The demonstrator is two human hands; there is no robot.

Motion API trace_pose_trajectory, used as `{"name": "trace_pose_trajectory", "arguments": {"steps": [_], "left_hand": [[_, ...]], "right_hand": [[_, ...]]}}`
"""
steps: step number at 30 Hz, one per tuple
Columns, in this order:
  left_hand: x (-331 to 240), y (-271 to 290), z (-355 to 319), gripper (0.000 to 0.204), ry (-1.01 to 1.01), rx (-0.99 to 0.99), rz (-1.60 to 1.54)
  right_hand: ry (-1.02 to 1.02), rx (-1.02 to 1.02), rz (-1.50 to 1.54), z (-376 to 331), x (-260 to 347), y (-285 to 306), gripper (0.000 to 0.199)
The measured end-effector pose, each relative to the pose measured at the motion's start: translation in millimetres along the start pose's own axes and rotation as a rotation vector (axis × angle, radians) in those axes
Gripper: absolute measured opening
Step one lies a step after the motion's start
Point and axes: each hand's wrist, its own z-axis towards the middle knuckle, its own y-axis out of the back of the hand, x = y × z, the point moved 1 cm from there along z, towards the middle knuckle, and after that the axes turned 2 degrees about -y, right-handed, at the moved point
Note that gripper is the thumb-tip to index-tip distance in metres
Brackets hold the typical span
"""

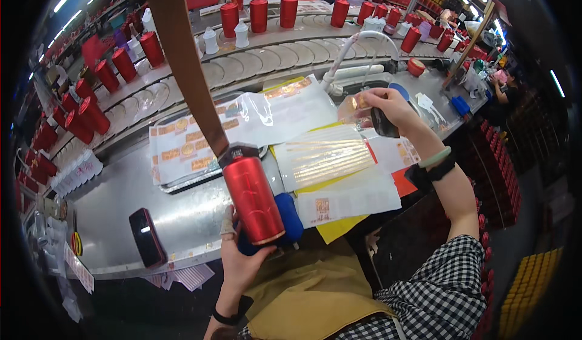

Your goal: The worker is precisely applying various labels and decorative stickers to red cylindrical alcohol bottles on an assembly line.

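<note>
A shiny red canister (253, 200) with a dark collar leans toward me at the table's front edge. My left hand (242, 261) is closed around its lower end, thumb at the base, with a wrap on one finger. Behind the canister, a blue padded piece (290, 218) shows in part. Over the sink side, my right hand (391, 109) pinches a clear film decal (356, 108) with gold print. A dark flat tool (384, 123) also sits in that hand, below the fingers. White decal sheets (330, 158) with gold strips lie between my hands.
A brown post (189, 67) rises just behind the canister. A metal tray (176, 185) bears more decal sheets, and a phone (147, 237) lies at left. Behind are a white faucet (361, 40) and a curved conveyor (267, 61) with red canisters. Other people are farther back.
</note>
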Motion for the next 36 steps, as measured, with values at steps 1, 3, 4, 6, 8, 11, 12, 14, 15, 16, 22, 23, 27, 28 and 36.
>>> {"name": "trace_pose_trajectory", "arguments": {"steps": [1,3,4,6,8,11,12,14,15,16,22,23,27,28,36], "left_hand": [[2,-2,1,0.117,-0.027,-0.030,-0.005],[7,-2,-2,0.112,0.049,-0.051,0.011],[4,-3,2,0.107,0.039,-0.049,0.026],[-5,-5,8,0.095,-0.008,-0.072,0.022],[-6,-5,8,0.095,0.008,-0.076,0.025],[-4,-5,6,0.094,0.026,-0.085,0.023],[-4,-5,5,0.093,0.011,-0.082,0.016],[-6,-6,6,0.093,-0.008,-0.081,0.005],[-9,-6,6,0.092,-0.006,-0.080,-0.007],[-10,-5,5,0.092,-0.002,-0.081,-0.019],[-7,-4,1,0.088,-0.024,-0.061,0.097],[-5,-4,1,0.088,-0.002,-0.061,0.103],[2,0,4,0.095,0.021,-0.011,0.051],[0,6,5,0.099,-0.024,0.024,-0.025],[-35,33,51,0.075,-0.186,0.040,-0.297]], "right_hand": [[-0.003,0.024,0.001,-15,0,-8,0.035],[-0.007,0.081,-0.019,-33,-2,-31,0.036],[-0.013,0.102,0.019,-44,-3,-38,0.036],[-0.004,0.189,0.077,-58,-11,-46,0.037],[0.004,0.223,0.098,-75,-10,-59,0.036],[0.000,0.245,0.104,-86,-15,-71,0.035],[0.011,0.257,0.104,-90,-18,-75,0.035],[0.028,0.279,0.099,-94,-21,-82,0.034],[0.043,0.300,0.096,-97,-23,-86,0.034],[0.019,0.295,0.103,-100,-24,-90,0.034],[0.016,0.324,0.099,-105,-34,-99,0.034],[0.019,0.326,0.087,-104,-35,-103,0.034],[-0.016,0.364,0.125,-96,-42,-111,0.036],[0.018,0.367,0.089,-98,-39,-114,0.036],[0.042,0.568,0.197,-109,-1,-178,0.034]]}}
